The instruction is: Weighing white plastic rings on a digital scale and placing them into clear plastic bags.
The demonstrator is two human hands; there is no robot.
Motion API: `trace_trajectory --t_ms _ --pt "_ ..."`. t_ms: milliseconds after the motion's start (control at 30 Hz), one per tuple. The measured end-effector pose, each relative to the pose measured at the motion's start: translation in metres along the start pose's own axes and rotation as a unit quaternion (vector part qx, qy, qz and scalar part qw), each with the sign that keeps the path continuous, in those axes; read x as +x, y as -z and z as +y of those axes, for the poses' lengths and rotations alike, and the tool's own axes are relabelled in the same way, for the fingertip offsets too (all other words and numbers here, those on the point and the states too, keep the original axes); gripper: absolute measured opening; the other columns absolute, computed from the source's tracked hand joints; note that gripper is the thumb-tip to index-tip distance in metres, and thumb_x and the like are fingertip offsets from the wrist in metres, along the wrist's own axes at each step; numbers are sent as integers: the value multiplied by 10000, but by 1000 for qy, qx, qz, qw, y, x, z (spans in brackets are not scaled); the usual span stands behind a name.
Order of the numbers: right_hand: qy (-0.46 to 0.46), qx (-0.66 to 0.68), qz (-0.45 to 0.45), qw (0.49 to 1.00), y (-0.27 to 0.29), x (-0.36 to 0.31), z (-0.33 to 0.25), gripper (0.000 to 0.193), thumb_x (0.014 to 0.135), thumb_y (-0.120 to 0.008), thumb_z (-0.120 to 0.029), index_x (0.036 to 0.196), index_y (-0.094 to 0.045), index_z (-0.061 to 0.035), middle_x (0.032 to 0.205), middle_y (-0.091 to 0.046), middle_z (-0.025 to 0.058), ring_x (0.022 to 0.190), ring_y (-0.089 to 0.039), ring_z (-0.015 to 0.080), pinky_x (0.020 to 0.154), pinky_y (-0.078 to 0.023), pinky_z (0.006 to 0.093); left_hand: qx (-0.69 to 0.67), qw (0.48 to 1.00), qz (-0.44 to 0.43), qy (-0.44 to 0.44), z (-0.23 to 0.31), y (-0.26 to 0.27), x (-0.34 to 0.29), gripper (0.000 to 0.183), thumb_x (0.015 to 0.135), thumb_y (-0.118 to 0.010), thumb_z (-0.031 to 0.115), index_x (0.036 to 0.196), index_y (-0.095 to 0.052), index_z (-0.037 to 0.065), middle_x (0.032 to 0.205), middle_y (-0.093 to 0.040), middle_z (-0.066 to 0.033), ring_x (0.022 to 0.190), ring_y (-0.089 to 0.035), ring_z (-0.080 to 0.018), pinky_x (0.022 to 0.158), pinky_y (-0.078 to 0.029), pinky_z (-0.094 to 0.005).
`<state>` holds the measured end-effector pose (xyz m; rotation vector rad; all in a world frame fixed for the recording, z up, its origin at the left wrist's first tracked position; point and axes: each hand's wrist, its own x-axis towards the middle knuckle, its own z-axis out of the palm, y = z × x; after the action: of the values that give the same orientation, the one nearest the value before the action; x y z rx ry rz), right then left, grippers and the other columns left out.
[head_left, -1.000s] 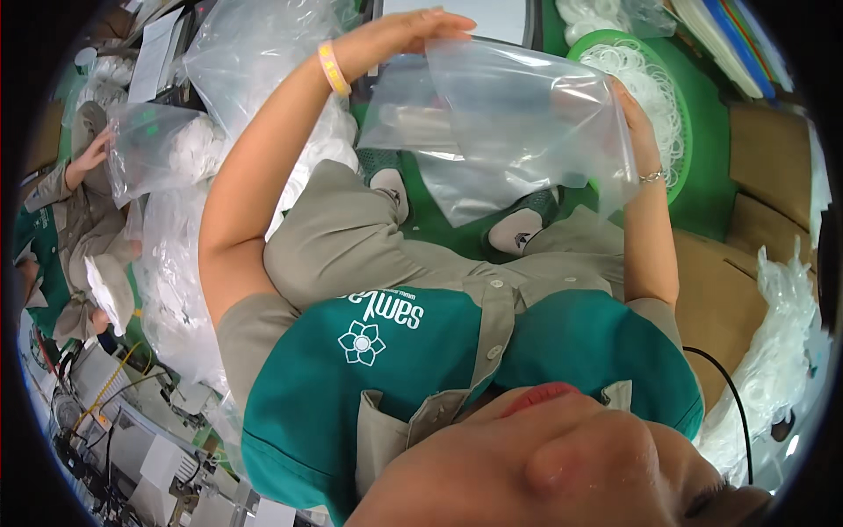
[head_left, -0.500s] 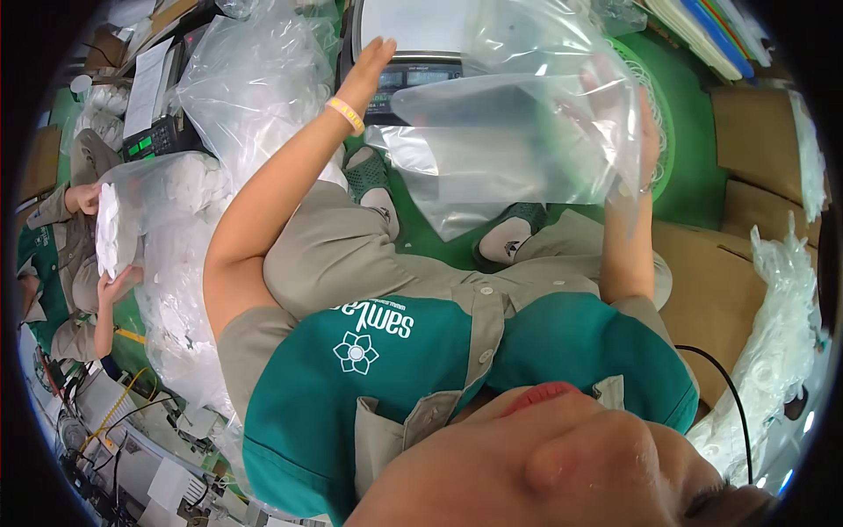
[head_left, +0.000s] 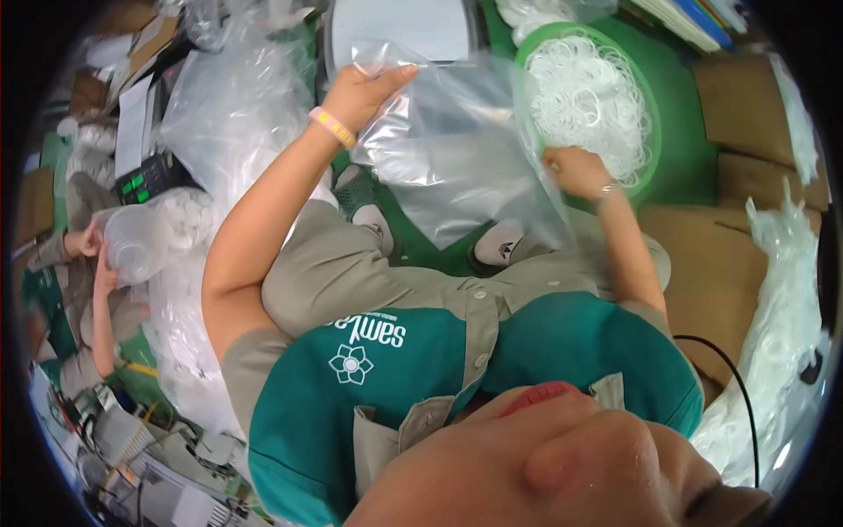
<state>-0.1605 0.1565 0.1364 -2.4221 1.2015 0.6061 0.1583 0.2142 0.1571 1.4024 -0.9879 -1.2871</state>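
Note:
A clear plastic bag (head_left: 457, 149) spreads between my hands, above my lap and feet. My left hand (head_left: 356, 98), with a pale wristband, is closed on the bag's upper left part, its thumb pointing right. At the opposite edge my right hand (head_left: 577, 172) is curled, its fingers pinching the bag's side. No contents show inside the bag. Just beyond it stands a weighing scale (head_left: 399, 26) with a pale flat pan; the bag and my left hand hide its display. White plastic rings (head_left: 588, 97) fill a round green basket (head_left: 648, 167) beside my right hand.
At the left, a co-worker's hands (head_left: 101, 255) hold a clear round container near a second scale (head_left: 145, 183). Large clear plastic sacks (head_left: 237, 123) lie between us. Cardboard boxes (head_left: 702, 255) and a filled clear bag (head_left: 773, 299) stand at the right.
My right hand has moved down and left, uncovering the basket of rings. My left hand has gone from spread fingers to gripping the bag, which is now stretched lower, between both hands.

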Motion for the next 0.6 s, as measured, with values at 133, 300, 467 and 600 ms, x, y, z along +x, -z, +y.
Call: trace_trajectory --t_ms 133,300,467,600 --pt "80 354 38 931 13 7 -27 231 841 -485 -235 893 -565 -25 787 -599 58 789 -561 120 651 -439 266 216 962 -164 26 22 -29 -19 330 799 -574 343 684 -605 35 536 -486 -6 467 -421 -67 425 -353 -232" --pt "214 555 113 796 9 12 -87 157 830 -540 -162 759 -519 -23 672 -508 -36 624 -444 39 565 -382 185 215 922 -308 97 17 -56 -38 194 777 -596 218 757 -577 26 594 -533 -9 542 -496 -83 444 -397 -230" --pt "101 360 19 927 -58 1 -59 198 774 -551 -251 720 -571 -62 599 -547 61 610 -545 182 572 -430 305 20 995 -34 91 -4 -38 -21 288 816 -572 288 631 -541 69 601 -499 23 529 -462 -63 477 -392 -195" --pt "21 124 5 992 -32 -27 -55 346 698 -600 -287 1008 -569 -138 1062 -550 115 927 -541 306 749 -440 432 -23 999 -32 9 -15 -33 -14 199 858 -517 218 738 -547 63 718 -533 25 618 -493 -79 572 -429 -207"
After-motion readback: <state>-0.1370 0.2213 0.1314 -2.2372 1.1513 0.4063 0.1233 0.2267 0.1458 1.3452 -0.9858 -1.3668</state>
